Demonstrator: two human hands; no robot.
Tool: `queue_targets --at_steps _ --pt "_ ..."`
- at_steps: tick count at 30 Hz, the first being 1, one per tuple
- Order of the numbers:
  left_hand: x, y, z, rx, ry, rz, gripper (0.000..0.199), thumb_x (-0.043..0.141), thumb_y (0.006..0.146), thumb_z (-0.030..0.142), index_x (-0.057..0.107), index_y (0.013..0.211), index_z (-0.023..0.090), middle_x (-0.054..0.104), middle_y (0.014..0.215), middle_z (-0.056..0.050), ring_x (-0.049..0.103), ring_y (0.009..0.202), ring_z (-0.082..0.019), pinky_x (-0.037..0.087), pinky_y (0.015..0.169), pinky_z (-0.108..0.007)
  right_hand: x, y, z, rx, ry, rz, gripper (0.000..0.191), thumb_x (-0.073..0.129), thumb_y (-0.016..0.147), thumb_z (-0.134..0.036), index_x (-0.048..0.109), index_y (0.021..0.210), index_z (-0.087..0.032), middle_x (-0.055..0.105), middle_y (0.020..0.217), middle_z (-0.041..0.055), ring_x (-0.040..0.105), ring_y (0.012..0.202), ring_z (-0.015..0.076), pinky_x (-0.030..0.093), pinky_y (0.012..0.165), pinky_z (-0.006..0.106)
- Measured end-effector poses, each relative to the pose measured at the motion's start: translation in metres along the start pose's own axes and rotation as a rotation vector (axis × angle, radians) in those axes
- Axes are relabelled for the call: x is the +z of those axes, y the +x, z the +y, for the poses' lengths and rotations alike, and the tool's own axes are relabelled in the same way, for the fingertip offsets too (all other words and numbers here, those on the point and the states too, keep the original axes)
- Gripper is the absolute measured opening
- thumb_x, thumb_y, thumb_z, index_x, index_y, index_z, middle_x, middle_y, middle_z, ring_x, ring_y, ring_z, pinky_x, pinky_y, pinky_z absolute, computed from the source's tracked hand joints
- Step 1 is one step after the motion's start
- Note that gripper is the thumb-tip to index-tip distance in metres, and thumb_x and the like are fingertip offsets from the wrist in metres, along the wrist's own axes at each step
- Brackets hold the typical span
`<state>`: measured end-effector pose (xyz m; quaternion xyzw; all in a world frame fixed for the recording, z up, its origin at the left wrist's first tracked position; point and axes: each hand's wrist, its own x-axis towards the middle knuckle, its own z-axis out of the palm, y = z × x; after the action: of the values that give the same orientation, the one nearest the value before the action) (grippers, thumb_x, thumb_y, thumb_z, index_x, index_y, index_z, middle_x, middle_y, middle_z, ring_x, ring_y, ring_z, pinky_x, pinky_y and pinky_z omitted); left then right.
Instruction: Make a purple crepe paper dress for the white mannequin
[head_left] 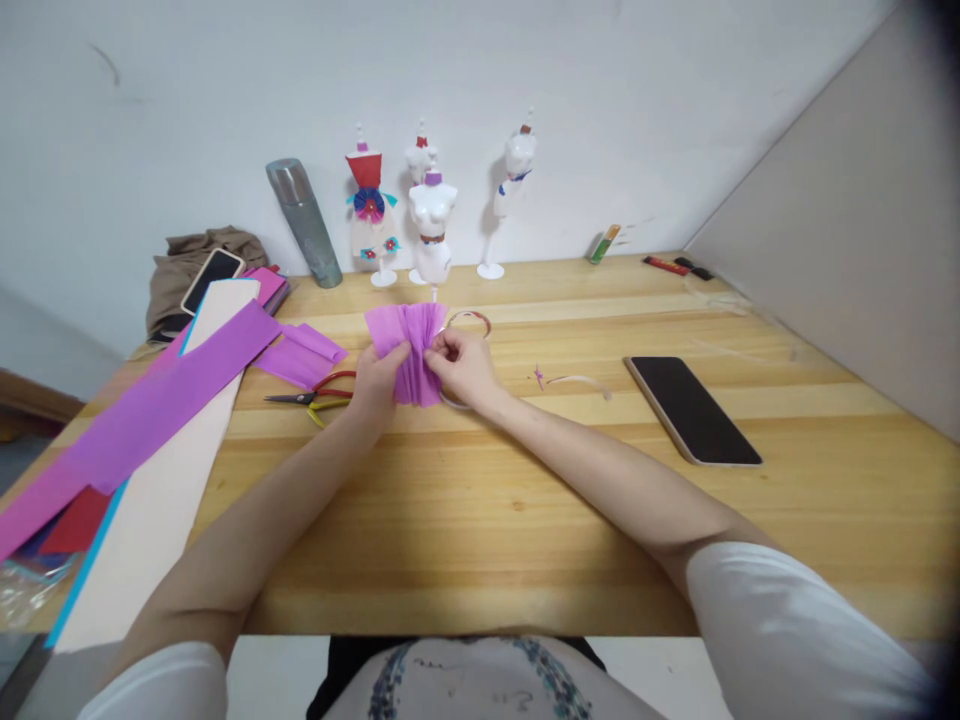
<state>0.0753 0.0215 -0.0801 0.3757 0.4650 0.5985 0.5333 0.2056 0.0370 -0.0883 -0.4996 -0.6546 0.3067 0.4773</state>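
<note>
A piece of purple crepe paper (420, 378), gathered into narrow upright pleats, is held between my two hands above the table. My left hand (377, 378) grips its left part, thumb on the near face. With thumb and fingertips, my right hand (463, 365) pinches the pleats at the right side. Partly hidden behind that hand is a roll of tape or ring (480, 318). Scissors (304, 398) with red and yellow handles lie beside my left hand, blades pointing left. A smaller purple crepe paper piece (300, 355) rests just behind them.
Small white mannequins (433, 215) stand along the wall, one wearing a paper dress (369, 205). A flask (304, 225) leans at the left. Long crepe strips (165, 410) cover the left side. A phone (694, 410) and a glue stick (604, 245) are at the right.
</note>
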Motion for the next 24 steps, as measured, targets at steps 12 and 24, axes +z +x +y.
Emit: queue_targets --at_steps 12,24 --pt "0.0002 0.0007 -0.0012 -0.004 -0.009 -0.003 0.019 0.077 0.062 0.031 0.067 0.075 0.02 0.069 0.067 0.0 0.064 0.065 -0.018 0.052 0.062 -0.029 -0.0004 -0.0009 -0.0015 -0.031 -0.066 0.028 0.018 0.057 0.073 -0.021 0.046 0.058 -0.022 0.048 0.053 -0.0037 0.045 0.053 0.0124 0.036 0.058 0.029" --pt "0.0021 -0.0075 0.0047 0.034 0.058 -0.131 0.036 0.085 0.059 0.033 0.071 0.086 0.015 0.074 0.083 -0.006 0.07 0.079 -0.022 0.055 0.078 -0.034 -0.0016 -0.0007 -0.0026 -0.038 -0.078 0.033 0.018 0.056 0.073 -0.018 0.046 0.058 -0.022 0.049 0.054 -0.0039 0.045 0.054 0.012 0.034 0.057 0.027"
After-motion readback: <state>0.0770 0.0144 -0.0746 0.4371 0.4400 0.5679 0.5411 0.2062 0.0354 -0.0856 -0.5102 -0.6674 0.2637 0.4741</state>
